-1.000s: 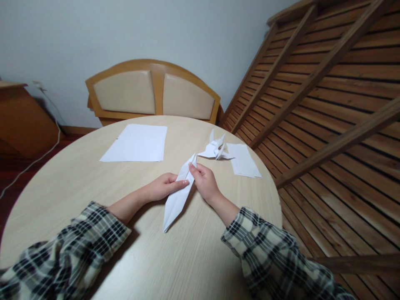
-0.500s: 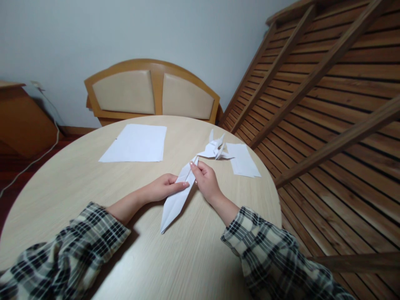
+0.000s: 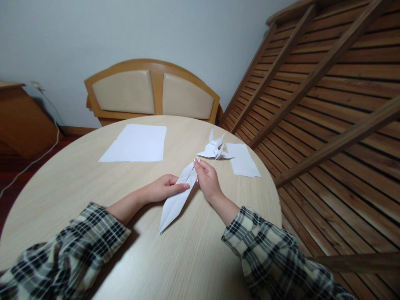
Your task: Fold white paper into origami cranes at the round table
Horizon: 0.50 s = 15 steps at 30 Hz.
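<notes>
A long, narrow piece of folded white paper slants over the table, its pointed end toward me. My left hand grips it at the middle, thumb on top and the other fingers hidden underneath. My right hand pinches the far tip between thumb and fingers. Just beyond that tip stand folded paper cranes, white and close together, so I cannot tell exactly how many there are.
A stack of white paper sheets lies at the far left of the round wooden table. Smaller white sheets lie near its right edge. Behind stands a padded headboard; a slatted wooden frame leans on the right.
My right thumb and fingers have slid slightly up to the far tip of the folded paper. The near point has shifted a little to the left. My left hand is nearly still.
</notes>
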Tool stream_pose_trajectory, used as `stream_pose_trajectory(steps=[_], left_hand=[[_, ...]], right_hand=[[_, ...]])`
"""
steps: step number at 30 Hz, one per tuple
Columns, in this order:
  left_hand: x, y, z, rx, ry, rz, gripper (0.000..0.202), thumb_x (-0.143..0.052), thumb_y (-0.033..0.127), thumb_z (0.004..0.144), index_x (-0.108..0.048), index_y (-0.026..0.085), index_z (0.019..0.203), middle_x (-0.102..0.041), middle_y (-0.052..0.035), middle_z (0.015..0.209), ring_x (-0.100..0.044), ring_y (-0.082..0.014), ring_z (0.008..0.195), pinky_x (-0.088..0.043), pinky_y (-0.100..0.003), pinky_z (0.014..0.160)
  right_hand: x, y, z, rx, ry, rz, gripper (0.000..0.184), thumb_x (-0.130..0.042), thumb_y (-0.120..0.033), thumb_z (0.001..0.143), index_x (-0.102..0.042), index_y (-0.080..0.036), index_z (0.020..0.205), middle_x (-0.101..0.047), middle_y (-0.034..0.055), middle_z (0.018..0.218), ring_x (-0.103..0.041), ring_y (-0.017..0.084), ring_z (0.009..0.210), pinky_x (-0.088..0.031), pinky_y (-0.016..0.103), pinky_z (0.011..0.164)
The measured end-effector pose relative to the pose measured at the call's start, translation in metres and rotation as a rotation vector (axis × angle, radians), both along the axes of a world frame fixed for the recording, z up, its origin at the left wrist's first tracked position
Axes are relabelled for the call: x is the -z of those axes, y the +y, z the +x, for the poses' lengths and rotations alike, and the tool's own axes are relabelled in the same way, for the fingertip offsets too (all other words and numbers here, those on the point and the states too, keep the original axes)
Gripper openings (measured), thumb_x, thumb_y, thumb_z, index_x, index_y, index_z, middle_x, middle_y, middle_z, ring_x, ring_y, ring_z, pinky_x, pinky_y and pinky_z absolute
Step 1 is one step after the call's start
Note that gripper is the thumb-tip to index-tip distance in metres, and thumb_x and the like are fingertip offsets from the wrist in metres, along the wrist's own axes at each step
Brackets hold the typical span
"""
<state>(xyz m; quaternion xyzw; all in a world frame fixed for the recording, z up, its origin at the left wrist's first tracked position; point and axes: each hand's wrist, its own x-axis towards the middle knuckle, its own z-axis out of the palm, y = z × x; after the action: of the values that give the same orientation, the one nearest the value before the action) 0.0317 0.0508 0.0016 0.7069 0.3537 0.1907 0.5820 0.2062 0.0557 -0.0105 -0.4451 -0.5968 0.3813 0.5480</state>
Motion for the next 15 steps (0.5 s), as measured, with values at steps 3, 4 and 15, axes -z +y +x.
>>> stream_pose_trajectory(steps=[3,4,15], left_hand=[[-0.0002,-0.0003,-0.0004,0.019,0.018,-0.006,0.048,-0.058,0.06,0.08,-0.046,0.018,0.059,-0.041,0.0039,0.055,-0.037,-0.0084,0.049,-0.026,-0.02,0.043],[-0.0003,-0.0004,-0.0005,0.025,0.025,-0.007,0.048,-0.057,0.06,0.08,-0.045,0.018,0.059,-0.041,0.0038,0.056,-0.037,-0.0085,0.049,-0.026,-0.02,0.043],[-0.0016,-0.0006,-0.0016,0.055,0.044,-0.006,0.047,-0.057,0.058,0.081,-0.045,0.018,0.06,-0.039,0.0044,0.055,-0.035,-0.0082,0.049,-0.025,-0.021,0.044]], right_hand=[[-0.0016,0.0007,0.0014,0.032,0.038,0.017,0.044,-0.048,-0.058,0.09,-0.041,-0.023,0.064,-0.037,-0.0043,0.055,-0.037,0.012,0.053,-0.029,0.027,0.051],[-0.0021,0.0008,0.0018,0.038,0.049,0.014,0.044,-0.048,-0.058,0.09,-0.042,-0.023,0.064,-0.037,-0.0044,0.055,-0.037,0.012,0.052,-0.029,0.027,0.051],[0.0005,0.0024,0.0021,0.074,0.052,0.039,0.04,-0.049,-0.049,0.092,-0.042,-0.022,0.063,-0.038,-0.0044,0.056,-0.038,0.012,0.053,-0.03,0.027,0.052]])
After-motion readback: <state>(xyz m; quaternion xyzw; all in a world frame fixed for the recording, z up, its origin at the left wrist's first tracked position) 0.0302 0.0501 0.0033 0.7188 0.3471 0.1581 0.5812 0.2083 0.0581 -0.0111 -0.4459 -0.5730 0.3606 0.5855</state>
